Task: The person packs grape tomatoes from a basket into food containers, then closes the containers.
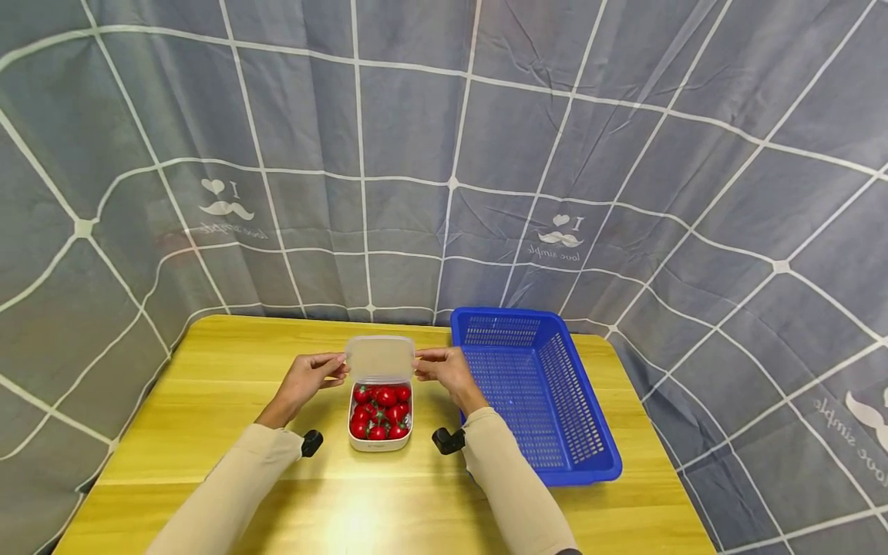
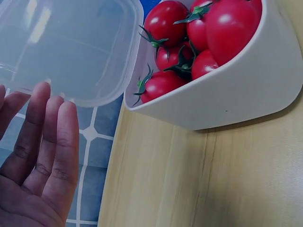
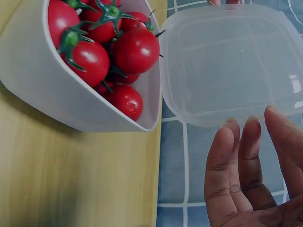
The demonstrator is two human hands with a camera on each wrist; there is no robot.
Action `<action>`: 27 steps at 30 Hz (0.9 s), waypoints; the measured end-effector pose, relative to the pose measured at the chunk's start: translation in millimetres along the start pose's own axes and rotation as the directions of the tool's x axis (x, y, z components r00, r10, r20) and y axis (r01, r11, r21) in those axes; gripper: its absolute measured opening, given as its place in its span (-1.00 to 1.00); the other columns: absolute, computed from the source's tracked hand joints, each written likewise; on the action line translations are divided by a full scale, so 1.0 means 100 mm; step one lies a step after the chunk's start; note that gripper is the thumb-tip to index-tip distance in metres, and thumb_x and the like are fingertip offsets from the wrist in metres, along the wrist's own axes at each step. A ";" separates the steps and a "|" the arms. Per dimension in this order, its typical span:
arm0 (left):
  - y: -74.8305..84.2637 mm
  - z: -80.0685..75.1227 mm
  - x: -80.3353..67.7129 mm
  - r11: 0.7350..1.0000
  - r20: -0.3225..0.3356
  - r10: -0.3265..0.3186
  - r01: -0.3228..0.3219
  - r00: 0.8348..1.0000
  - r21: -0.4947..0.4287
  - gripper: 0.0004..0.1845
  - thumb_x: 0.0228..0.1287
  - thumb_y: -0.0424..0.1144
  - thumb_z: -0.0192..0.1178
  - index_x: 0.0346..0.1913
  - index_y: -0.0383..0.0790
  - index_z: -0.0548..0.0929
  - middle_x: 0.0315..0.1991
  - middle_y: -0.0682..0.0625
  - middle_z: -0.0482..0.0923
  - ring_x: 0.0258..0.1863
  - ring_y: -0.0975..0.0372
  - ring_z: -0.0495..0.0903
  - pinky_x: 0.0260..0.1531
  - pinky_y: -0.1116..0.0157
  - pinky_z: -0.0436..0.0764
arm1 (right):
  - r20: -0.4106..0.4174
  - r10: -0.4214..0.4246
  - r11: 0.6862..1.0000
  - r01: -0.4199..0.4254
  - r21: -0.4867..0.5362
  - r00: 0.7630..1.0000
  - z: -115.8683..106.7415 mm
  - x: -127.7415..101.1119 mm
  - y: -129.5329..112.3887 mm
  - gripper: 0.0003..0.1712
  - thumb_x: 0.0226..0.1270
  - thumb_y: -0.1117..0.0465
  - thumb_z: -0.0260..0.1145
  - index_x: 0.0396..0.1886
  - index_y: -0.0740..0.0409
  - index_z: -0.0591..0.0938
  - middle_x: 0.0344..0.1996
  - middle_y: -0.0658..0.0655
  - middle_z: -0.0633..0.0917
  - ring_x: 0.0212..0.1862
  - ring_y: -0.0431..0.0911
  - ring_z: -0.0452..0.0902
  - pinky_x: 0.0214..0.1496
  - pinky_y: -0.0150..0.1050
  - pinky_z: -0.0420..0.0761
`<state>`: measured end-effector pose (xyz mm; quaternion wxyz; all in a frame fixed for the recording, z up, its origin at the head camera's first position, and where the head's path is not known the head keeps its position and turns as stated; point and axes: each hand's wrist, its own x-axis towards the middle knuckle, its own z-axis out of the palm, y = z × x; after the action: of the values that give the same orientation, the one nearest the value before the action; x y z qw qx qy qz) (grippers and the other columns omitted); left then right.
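A white container (image 1: pixel 379 439) filled with red cherry tomatoes (image 1: pixel 380 408) stands on the wooden table (image 1: pixel 208 385). Just above its far end, a translucent plastic lid (image 1: pixel 379 358) is lifted off and held tilted. My left hand (image 1: pixel 324 370) pinches the lid's left edge and my right hand (image 1: pixel 432 361) pinches its right edge. In the left wrist view the lid (image 2: pixel 71 47) lies against my fingertips (image 2: pixel 45 123), beside the container (image 2: pixel 227 90). In the right wrist view the lid (image 3: pixel 232 61) sits above my fingers (image 3: pixel 246 161), next to the tomatoes (image 3: pixel 135 49).
A blue slotted plastic basket (image 1: pixel 534 393) with nothing in it stands just right of my right hand. A grey curtain (image 1: pixel 444 154) with white lines hangs behind and around the table. Bare wood extends to the left and toward the front edge.
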<state>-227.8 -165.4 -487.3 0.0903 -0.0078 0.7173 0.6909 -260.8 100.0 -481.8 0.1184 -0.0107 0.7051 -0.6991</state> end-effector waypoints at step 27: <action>-0.17 0.16 -0.27 0.980 -0.024 0.040 -0.034 0.999 0.194 -0.56 0.27 -0.40 0.26 0.20 -0.43 0.53 -0.05 -0.28 0.58 -0.32 0.31 0.64 -0.20 0.35 0.71 | -0.116 -0.107 0.980 0.085 -0.181 0.987 0.21 -0.43 0.26 -0.64 0.07 0.50 0.38 -0.07 0.47 0.66 -0.25 0.35 0.69 -0.35 0.04 0.68 -0.25 -0.15 0.75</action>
<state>-197.4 -153.0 -501.4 0.0679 0.0049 0.7822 0.6193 -211.1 87.7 -501.2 0.0387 -0.0111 0.7685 -0.6386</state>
